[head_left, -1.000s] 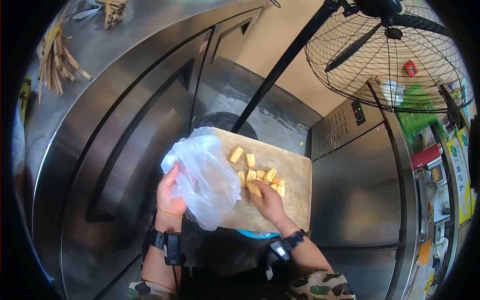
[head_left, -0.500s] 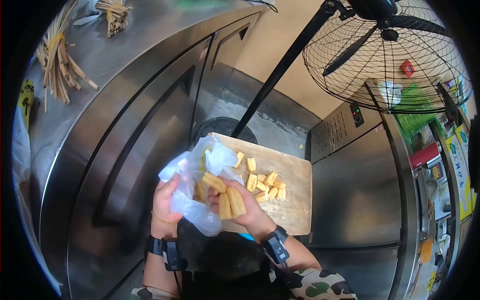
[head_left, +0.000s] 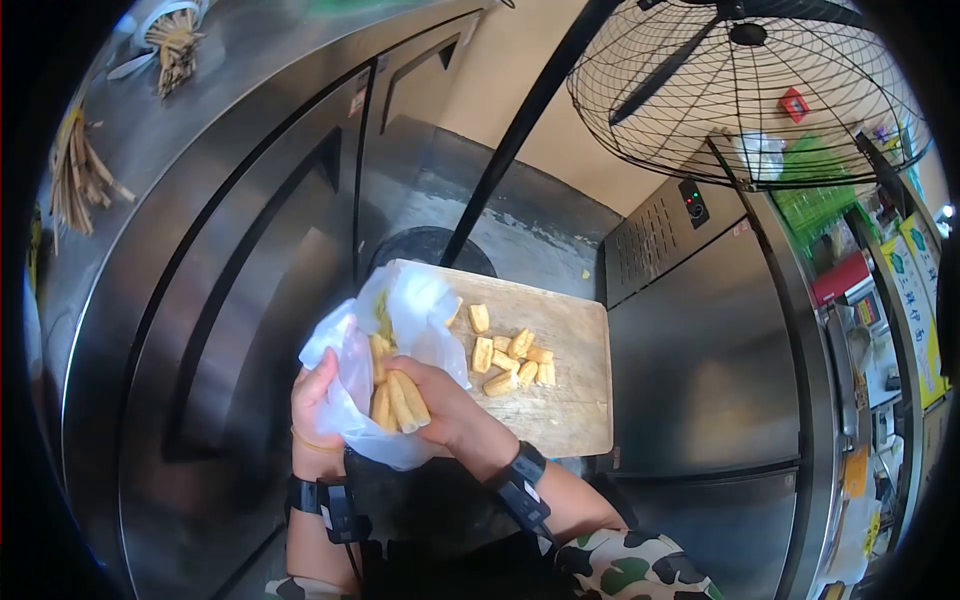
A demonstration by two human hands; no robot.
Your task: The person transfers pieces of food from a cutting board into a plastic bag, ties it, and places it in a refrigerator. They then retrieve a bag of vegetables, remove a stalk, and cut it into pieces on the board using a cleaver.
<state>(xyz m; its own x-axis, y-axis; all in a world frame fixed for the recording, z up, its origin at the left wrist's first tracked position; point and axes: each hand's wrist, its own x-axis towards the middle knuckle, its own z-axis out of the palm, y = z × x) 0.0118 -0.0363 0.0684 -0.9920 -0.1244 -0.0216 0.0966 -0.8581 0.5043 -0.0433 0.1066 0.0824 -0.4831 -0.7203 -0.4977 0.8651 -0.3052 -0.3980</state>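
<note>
My left hand (head_left: 316, 394) is closed on the side of a thin white plastic bag (head_left: 418, 304), holding it up with its mouth spread. My right hand (head_left: 447, 407) grips several golden stubby food pieces (head_left: 404, 402), which look like fried dough, at the opening of the bag. More of the same can be seen inside, partly hidden by the plastic. To the right, several loose pieces (head_left: 482, 354) lie grouped on a wooden cutting board (head_left: 560, 425). The fingertips of my right hand are mostly hidden behind the pieces.
A black wire fan (head_left: 740, 100) stands beyond the board on a slanting pole (head_left: 510, 150). Steel cabinets (head_left: 270, 270) run along the left, with stick bundles (head_left: 85, 175) on top. A steel fridge (head_left: 710, 370) and crowded shelves (head_left: 860, 290) line the right.
My right hand has moved left with the food pieces, from beside the bag into its opening. My left hand still holds the bag. The whole view has shifted a little.
</note>
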